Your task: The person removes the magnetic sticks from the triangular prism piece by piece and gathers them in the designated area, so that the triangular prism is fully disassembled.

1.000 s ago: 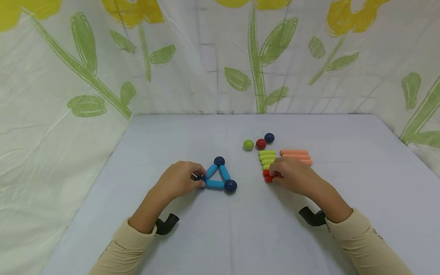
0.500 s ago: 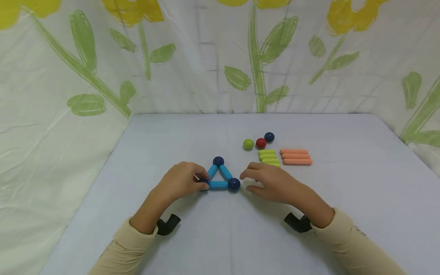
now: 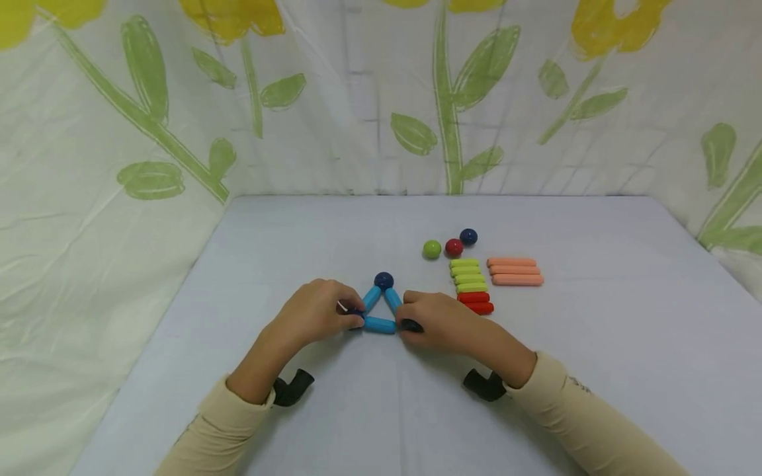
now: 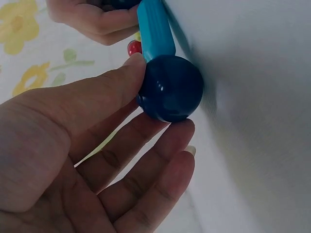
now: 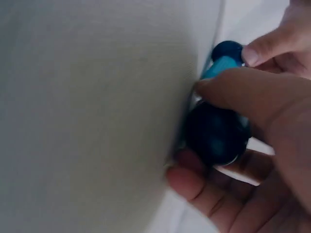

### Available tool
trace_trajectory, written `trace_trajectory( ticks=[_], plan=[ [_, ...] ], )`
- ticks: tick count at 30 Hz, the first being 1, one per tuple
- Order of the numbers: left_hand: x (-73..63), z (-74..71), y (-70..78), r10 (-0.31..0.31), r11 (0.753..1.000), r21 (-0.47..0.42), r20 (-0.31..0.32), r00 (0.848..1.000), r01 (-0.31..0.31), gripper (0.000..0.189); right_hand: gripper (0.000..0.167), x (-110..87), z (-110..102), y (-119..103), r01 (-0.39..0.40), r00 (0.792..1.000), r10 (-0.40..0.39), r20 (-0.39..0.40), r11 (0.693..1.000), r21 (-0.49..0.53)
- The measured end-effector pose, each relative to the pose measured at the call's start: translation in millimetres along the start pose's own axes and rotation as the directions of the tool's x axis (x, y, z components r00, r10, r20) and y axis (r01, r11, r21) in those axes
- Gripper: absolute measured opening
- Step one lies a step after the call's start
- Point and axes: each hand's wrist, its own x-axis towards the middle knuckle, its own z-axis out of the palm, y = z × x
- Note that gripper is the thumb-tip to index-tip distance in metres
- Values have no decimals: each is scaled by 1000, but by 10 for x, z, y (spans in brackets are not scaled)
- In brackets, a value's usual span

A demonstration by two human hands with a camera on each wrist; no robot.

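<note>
On the table, several light-blue rods (image 3: 380,325) and dark blue balls form a triangle, with one ball (image 3: 383,281) at its far corner. My left hand (image 3: 318,311) pinches the left corner ball (image 4: 172,88) between thumb and fingers. At the right corner, my right hand (image 3: 443,322) has its thumb and fingers around another dark blue ball (image 5: 217,132), which is partly hidden in the head view. A light-blue rod (image 4: 156,29) runs from the left ball toward the right hand.
Right of the triangle lie several yellow-green rods (image 3: 467,274), two red rods (image 3: 475,303) and three orange rods (image 3: 515,271). Behind them sit a green ball (image 3: 432,249), a red ball (image 3: 454,248) and a dark blue ball (image 3: 468,237). A flowered curtain (image 3: 333,132) hangs behind the table.
My right hand has moved left from the red rods to the triangle's right corner and now grips the ball there. My left hand stays on its ball; the triangle has shifted slightly right.
</note>
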Motion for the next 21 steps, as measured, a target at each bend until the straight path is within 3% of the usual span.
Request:
trace_trajectory(
  ticks=[7, 13, 17, 21],
  plan=[
    [-16, 6, 1, -10, 1000, 5, -10, 1000, 10, 14, 21, -120, -190, 174, -1, 999, -2, 35, 997, 79],
    [-24, 1, 2, -15, 1000, 2, -6, 1000, 15, 14, 30, -255, -568, 570, -78, 993, 92, -71, 981, 176],
    [-25, -4, 7, -18, 1000, -3, -4, 1000, 18, 13, 35, -359, -765, 892, -174, 972, 205, -117, 958, 229],
    [-21, 1, 4, -7, 1000, -6, -5, 1000, 7, 14, 41, -424, -879, 1136, -316, 928, 349, -129, 923, 218]
  ],
)
